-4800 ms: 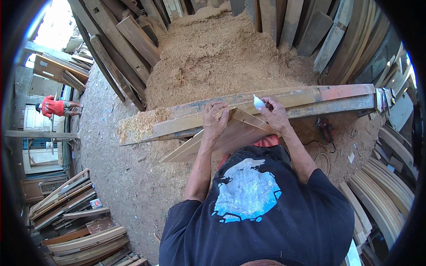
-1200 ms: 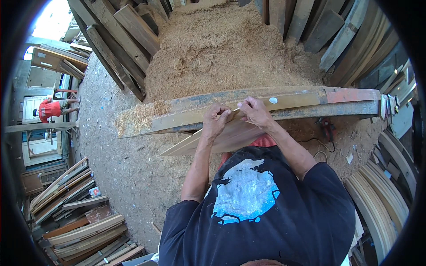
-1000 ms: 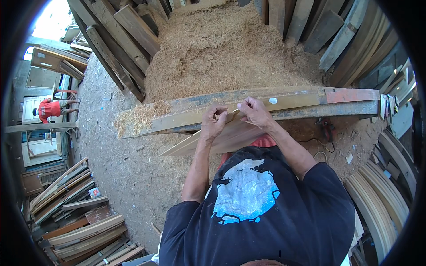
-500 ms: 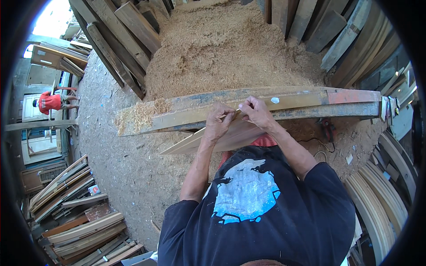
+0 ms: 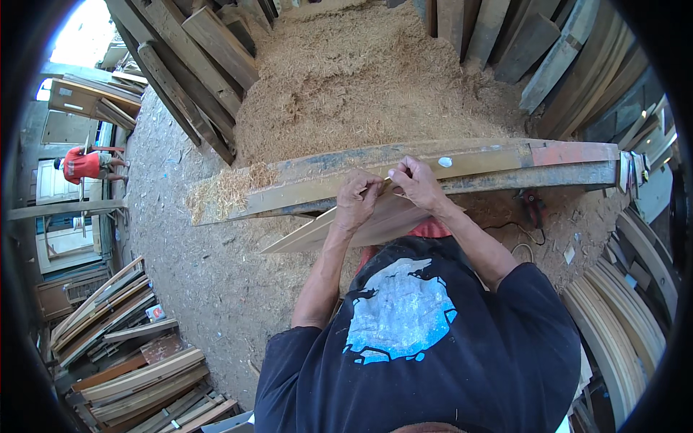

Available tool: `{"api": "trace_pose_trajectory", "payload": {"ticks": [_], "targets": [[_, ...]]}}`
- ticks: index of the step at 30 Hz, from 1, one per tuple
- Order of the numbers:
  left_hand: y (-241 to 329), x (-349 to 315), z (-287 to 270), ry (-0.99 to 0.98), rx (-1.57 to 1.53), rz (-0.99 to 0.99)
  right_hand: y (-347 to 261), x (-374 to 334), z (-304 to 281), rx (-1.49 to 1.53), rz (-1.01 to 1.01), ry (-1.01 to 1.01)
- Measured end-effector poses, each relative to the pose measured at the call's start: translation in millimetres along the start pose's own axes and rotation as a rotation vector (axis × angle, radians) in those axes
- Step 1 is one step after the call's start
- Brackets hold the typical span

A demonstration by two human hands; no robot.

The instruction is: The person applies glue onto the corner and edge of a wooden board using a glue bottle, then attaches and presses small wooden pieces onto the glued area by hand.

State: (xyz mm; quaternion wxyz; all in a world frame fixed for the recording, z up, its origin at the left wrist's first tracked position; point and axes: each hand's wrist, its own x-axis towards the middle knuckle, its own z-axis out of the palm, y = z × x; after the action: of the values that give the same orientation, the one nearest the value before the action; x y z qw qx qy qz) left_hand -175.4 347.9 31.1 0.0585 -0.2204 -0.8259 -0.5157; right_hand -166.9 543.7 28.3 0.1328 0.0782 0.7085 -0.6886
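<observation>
Both of my hands are close together over the near edge of a long wooden workbench. My left hand has its fingers curled and its fingertips pinched. Just to its right, my right hand is bent the same way, thumb against fingers. A small bit of something yellowish shows between the fingertips, too small to name. Below the hands a pale wooden board slopes from the bench edge toward my body. My wrists partly cover it, and its right end passes behind my right forearm.
Curly wood shavings lie on the bench's left end. A red-and-black power tool with a cord rests on the floor beyond my right arm. Timber planks lean at the back; stacked boards lie left. A person in red stands far left.
</observation>
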Motion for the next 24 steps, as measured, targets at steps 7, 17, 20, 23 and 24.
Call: {"api": "trace_pose_trajectory", "payload": {"ticks": [7,17,20,23,24], "targets": [[2,-2,-3,-0.027,-0.078,-0.066,3,-5,-6,0.157,0.029,-0.021],[-4,-14,-9,-0.009,-0.141,-0.172,28,-18,-28,-0.762,-0.429,-0.038],[-1,-21,-10,-0.031,-0.069,-0.196,28,-21,-24,-0.804,-0.348,-0.019],[2,-23,-9,-0.027,0.008,-0.093,25,-25,-28,-0.618,-0.191,-0.063],[4,-23,-8,-0.023,0.023,-0.096,25,-26,-28,-0.637,-0.178,-0.071]]}}
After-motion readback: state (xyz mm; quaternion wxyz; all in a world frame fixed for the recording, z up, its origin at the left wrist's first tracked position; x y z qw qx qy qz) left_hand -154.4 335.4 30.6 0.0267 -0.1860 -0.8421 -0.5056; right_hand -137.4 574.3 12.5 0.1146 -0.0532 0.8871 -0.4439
